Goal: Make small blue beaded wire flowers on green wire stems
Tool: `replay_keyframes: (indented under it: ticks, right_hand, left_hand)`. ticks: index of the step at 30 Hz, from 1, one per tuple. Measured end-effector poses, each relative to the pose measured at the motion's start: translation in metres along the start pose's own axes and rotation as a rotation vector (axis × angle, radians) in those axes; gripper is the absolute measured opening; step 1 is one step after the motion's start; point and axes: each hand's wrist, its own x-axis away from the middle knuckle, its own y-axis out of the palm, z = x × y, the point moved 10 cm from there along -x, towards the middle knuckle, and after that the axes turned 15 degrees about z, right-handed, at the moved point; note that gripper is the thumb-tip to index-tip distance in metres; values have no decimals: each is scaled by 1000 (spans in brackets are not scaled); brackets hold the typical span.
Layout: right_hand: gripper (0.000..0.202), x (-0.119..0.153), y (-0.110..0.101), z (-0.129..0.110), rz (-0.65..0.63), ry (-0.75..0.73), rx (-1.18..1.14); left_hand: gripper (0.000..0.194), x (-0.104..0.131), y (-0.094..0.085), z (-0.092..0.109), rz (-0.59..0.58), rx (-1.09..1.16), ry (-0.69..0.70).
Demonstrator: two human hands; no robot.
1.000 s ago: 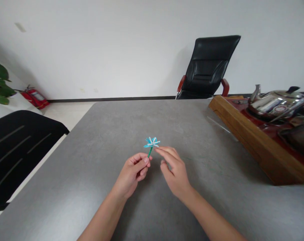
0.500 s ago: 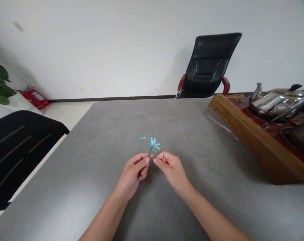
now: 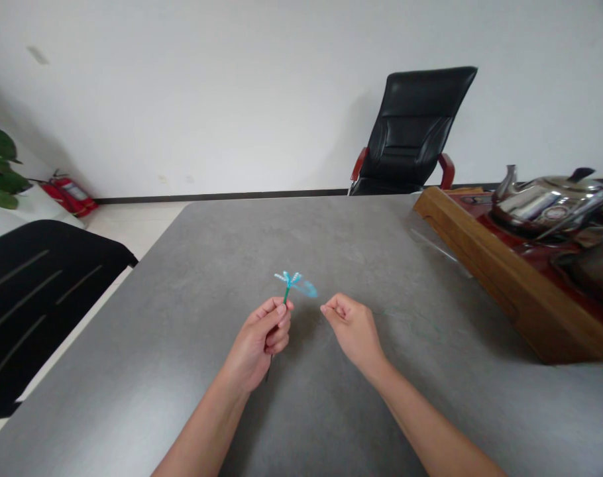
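A small blue flower [image 3: 287,278] with pale, bead-like petals stands on a green-wrapped stem [image 3: 286,295]. My left hand [image 3: 262,334] is closed round that stem, thumb against the fingers. A thin dark end of the stem pokes out below the fist. One blue petal at the flower's right side is smeared by motion. To the right of the flower, my right hand [image 3: 348,324] is pinched on a fine green thread [image 3: 405,314], which trails behind it over the table. The thread between the two hands is too fine to make out.
The grey table [image 3: 222,252] spreads around my hands. At the right is a wooden tea tray [image 3: 480,271] bearing a steel kettle [image 3: 554,202]. A black office chair [image 3: 415,126] stands beyond the table, another black chair [image 3: 48,298] at the left.
My hands have drawn apart, the right one moving rightward. My left hand has shifted slightly left and turned the flower, so its long blue petal now points right.
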Motion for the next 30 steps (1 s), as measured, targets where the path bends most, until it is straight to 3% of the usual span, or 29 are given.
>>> replay_keyframes:
  ticks: [4, 7, 10, 12, 14, 17, 20, 24, 30]
  right_hand:
    - [29, -4, -8, 5, 46, -51, 180]
    - [31, -5, -18, -13, 127, -263, 321]
    - [27, 3, -30, -42, 223, -477, 239]
    - [30, 11, -34, -56, 227, -520, 64]
    - [27, 17, -27, -63, 145, -468, -134]
    - [25, 23, 6, -60, -100, -229, -392]
    - [30, 32, 37, -55, -308, -73, -457]
    - [30, 28, 37, -42, -259, -57, -326]
    - [27, 25, 33, -25, -207, 159, -585]
  left_hand:
    - [16, 1, -2, 4, 18, -27, 15]
    - [20, 1, -5, 4, 53, -94, 28]
    - [23, 2, -7, 4, 97, -149, 33]
    - [24, 3, -7, 4, 114, -175, 30]
    - [24, 4, -6, 3, 110, -198, 24]
    - [26, 7, -1, -4, 79, -241, 20]
    - [35, 8, 3, -13, 52, -377, 23]
    - [37, 6, 4, -11, 72, -558, 108]
    - [27, 6, 3, 0, 106, -447, 123]
